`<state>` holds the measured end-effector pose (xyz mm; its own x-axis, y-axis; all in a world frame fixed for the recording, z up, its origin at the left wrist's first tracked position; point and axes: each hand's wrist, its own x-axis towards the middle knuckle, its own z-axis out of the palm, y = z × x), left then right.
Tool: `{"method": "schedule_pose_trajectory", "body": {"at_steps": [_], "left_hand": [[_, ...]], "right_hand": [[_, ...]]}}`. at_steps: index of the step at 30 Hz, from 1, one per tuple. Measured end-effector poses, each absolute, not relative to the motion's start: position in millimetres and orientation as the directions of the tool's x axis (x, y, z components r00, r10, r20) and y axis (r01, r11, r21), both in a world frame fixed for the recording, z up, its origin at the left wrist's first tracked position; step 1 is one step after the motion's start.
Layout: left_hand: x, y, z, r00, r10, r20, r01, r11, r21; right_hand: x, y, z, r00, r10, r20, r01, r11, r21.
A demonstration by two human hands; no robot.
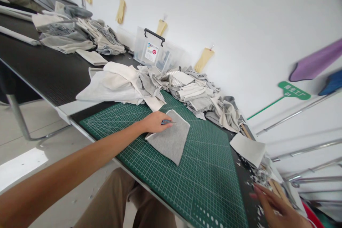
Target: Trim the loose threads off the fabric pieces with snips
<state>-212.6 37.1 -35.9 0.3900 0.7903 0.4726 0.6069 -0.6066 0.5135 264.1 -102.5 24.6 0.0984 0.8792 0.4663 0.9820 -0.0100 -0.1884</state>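
Your bare left forearm runs to the nearer left hand, grip closed on a small blue metal-tipped tool at the flat grey cloth's left edge, on the green gridded mat; right hand well rightward, grip unclear.

Cutting mat along desk's near edge; one cloth piece on it. Cloth heap behind, towards far edge. Box left of heap, near wall; gloves hang behind. Right of mat: loose panel, scraps.
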Motion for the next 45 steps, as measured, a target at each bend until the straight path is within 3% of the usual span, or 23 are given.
{"method": "schedule_pose_trajectory", "body": {"at_steps": [4,6,13,21,30,45], "left_hand": [[-213,37,-37,0.390,0.797,0.462,0.614,-0.599,0.514],[-213,37,-37,0.391,0.798,0.459,0.620,-0.597,0.509],[-213,36,-35,0.380,0.804,0.457,0.635,-0.586,0.503],[-212,37,-37,0.387,0.807,0.446,0.621,-0.586,0.521],[-210,38,-37,0.385,0.807,0.447,0.618,-0.585,0.525],[-210,42,-42,0.354,0.826,0.439,0.627,-0.558,0.544]], "right_hand": [[173,-68,16,-0.058,0.952,0.300,0.853,0.204,-0.481],[130,-46,5,-0.167,0.949,0.267,0.773,0.294,-0.562],[67,10,-22,-0.369,0.884,0.286,0.747,0.465,-0.475],[60,7,-29,-0.333,0.877,0.346,0.715,0.474,-0.514],[55,6,-32,-0.322,0.869,0.376,0.757,0.475,-0.449],[91,12,-21,-0.002,0.919,0.395,0.646,0.303,-0.700]]}}
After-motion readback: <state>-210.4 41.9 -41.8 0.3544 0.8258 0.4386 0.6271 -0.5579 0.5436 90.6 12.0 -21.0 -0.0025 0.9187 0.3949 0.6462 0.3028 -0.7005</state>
